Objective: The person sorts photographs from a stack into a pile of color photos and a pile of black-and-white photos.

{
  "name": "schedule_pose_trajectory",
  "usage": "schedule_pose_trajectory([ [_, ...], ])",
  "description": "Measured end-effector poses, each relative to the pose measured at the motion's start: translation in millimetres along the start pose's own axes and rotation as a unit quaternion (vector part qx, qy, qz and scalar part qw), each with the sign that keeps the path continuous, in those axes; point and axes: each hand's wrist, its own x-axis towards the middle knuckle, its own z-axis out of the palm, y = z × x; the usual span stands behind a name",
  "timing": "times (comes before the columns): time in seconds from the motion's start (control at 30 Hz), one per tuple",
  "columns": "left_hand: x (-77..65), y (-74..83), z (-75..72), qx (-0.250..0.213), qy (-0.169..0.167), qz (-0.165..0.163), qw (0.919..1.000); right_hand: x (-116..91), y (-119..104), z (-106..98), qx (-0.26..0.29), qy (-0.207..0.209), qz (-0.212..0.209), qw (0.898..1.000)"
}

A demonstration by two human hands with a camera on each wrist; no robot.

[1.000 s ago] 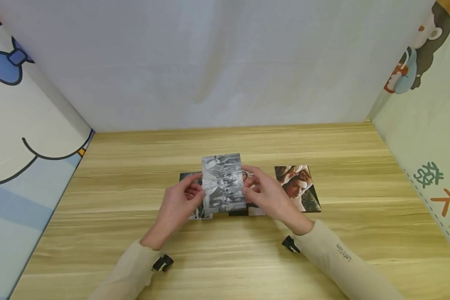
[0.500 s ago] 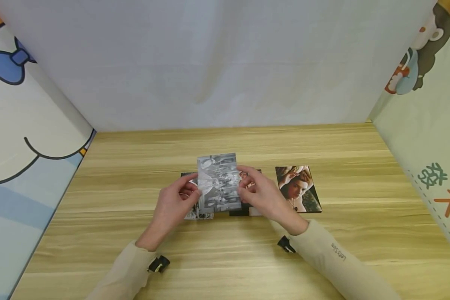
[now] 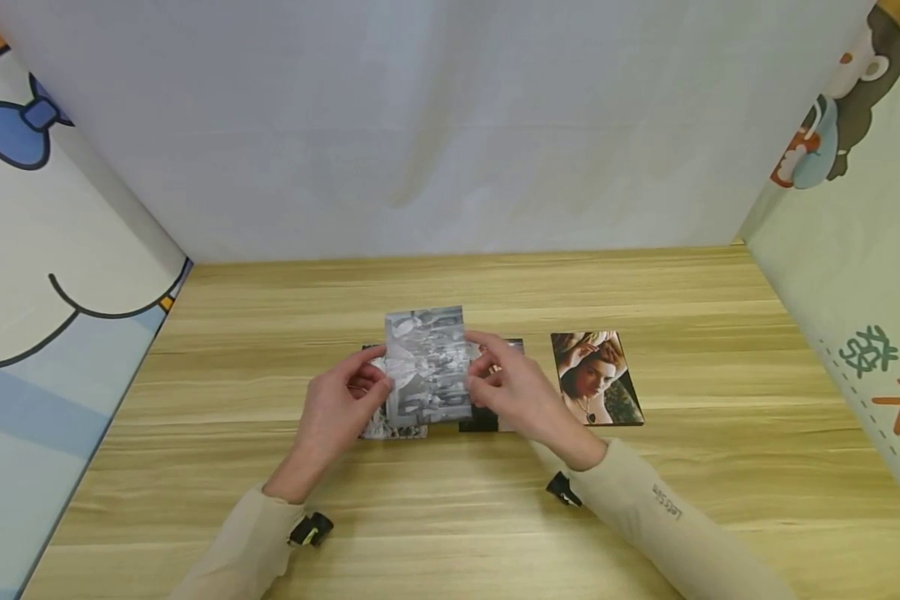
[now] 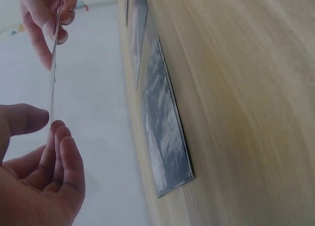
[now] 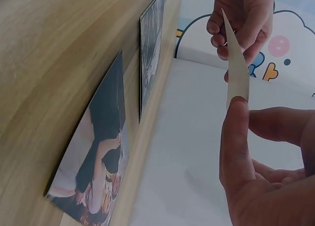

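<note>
A black-and-white photo card (image 3: 427,365) is held up above the table between both hands. My left hand (image 3: 342,402) pinches its left edge between thumb and fingers, and my right hand (image 3: 516,390) pinches the right edge. Both wrist views show the card nearly edge-on, off the tabletop. Beneath and to the left lies a black-and-white photo stack (image 4: 166,125), partly covered in the head view. Another stack, topped by a colour photo (image 5: 98,152), lies under the right hand. Farther right rests a colour portrait photo (image 3: 597,379) on a thin stack.
The wood-grain table (image 3: 450,517) runs back to a pale cloth wall (image 3: 450,133). Printed cartoon panels stand at the left (image 3: 60,250) and right (image 3: 855,250). Black clips hang at both sleeves, the left clip (image 3: 311,529) and the right clip (image 3: 562,488).
Both hands and the photo card have shifted slightly left together, uncovering a little more of the middle stack. The three stacks on the table stay in place.
</note>
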Motion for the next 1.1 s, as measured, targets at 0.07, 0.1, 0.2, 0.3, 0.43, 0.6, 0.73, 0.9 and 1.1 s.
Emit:
schedule_pose_trajectory([
  [0.07, -0.3, -0.8, -1.1, -0.003, 0.003, -0.001, 1.0, 0.6, -1.4, 1.4, 0.0, -0.001, 0.002, 1.0],
  [0.1, -0.4, -1.2, -1.5, -0.003, 0.005, -0.002, 1.0, 0.7, -2.1, 2.0, -0.001, -0.001, 0.002, 1.0],
  [0.2, -0.7, -2.8, -2.4, -0.004, 0.008, -0.001, 1.0, 1.5, -3.4, 3.8, -0.002, -0.002, 0.001, 1.0],
  [0.3, -1.0, -4.6, -3.4, -0.003, 0.01, -0.001, 0.9999, 2.6, -4.6, 6.0, -0.003, -0.004, 0.001, 1.0],
  [0.43, -1.1, -7.1, -5.4, 0.002, 0.015, 0.0, 0.9999, 4.5, -5.2, 9.1, -0.004, -0.009, 0.002, 1.0],
  [0.6, -1.4, -10.2, -7.6, 0.009, 0.022, -0.003, 0.9997, 7.3, -6.6, 13.5, -0.006, -0.011, -0.002, 1.0],
  [0.73, -1.5, -12.7, -10.8, 0.017, 0.025, -0.007, 0.9995, 9.9, -7.8, 18.5, -0.009, -0.015, -0.004, 1.0],
  [0.9, -1.6, -15.2, -15.3, 0.022, 0.028, -0.005, 0.9993, 12.1, -8.8, 24.1, 0.008, -0.022, 0.005, 1.0],
  [1.1, -1.4, -19.1, -20.1, 0.037, 0.023, -0.004, 0.999, 13.7, -10.5, 29.6, -0.005, -0.025, 0.012, 1.0],
])
